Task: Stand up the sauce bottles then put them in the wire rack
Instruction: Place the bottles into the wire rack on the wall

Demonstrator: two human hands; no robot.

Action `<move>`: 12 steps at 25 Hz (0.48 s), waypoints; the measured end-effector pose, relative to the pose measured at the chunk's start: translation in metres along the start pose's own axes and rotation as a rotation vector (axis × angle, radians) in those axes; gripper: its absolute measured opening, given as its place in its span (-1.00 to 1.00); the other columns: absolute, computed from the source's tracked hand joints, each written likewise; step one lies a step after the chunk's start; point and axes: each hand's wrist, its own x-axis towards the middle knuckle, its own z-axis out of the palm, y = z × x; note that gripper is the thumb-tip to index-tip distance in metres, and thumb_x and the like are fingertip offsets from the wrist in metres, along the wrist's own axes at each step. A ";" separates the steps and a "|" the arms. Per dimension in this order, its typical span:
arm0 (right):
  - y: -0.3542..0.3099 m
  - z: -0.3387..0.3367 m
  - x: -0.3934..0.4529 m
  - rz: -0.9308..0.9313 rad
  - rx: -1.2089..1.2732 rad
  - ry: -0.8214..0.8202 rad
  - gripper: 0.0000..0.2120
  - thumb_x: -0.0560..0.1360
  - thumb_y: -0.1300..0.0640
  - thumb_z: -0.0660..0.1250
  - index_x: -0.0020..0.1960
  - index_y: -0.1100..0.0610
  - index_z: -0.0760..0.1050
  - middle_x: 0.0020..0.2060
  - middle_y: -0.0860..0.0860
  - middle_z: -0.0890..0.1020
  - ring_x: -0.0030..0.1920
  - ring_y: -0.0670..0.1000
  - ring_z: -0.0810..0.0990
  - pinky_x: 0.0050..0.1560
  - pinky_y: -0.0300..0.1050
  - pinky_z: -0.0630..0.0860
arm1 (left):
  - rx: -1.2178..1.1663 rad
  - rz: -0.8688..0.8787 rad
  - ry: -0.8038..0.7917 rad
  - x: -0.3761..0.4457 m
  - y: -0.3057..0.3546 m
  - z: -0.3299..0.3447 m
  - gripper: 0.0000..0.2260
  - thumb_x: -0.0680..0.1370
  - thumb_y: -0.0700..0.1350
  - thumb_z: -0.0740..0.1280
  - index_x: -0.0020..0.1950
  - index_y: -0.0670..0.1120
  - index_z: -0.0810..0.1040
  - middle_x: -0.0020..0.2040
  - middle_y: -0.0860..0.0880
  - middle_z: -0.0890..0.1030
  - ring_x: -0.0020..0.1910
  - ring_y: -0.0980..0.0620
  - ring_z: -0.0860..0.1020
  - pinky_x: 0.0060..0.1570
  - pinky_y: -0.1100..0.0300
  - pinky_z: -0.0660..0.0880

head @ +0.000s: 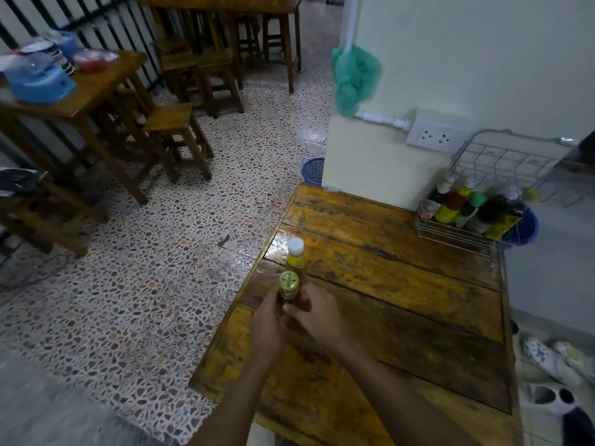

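Observation:
Two sauce bottles stand upright near the left edge of the wooden table (402, 284). The nearer one has a gold lid (288, 282); my left hand (269, 323) and my right hand (317, 312) both wrap around its body. Just behind it stands a bottle with a white cap (295, 252) and a yellow neck label, touched by neither hand. The wire rack (450, 235) sits at the table's far right corner against the wall, holding several upright sauce bottles (463, 201).
A wall socket (434, 135) is on the wall above the rack. A blue basket (528, 226) sits behind the rack. Wooden stools and tables stand on the tiled floor to the left. Slippers (553, 358) lie on the floor to the right.

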 end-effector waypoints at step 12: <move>0.000 -0.206 -0.005 -0.053 -0.019 0.333 -0.68 0.48 -0.14 0.47 0.13 -0.07 0.46 0.00 -0.12 0.70 0.02 -0.07 0.67 -0.02 -0.07 0.62 | -0.074 0.398 -0.153 0.040 0.148 0.076 -0.52 0.56 0.06 0.48 0.45 0.12 0.46 0.24 0.12 0.57 0.20 0.17 0.54 0.17 0.04 0.58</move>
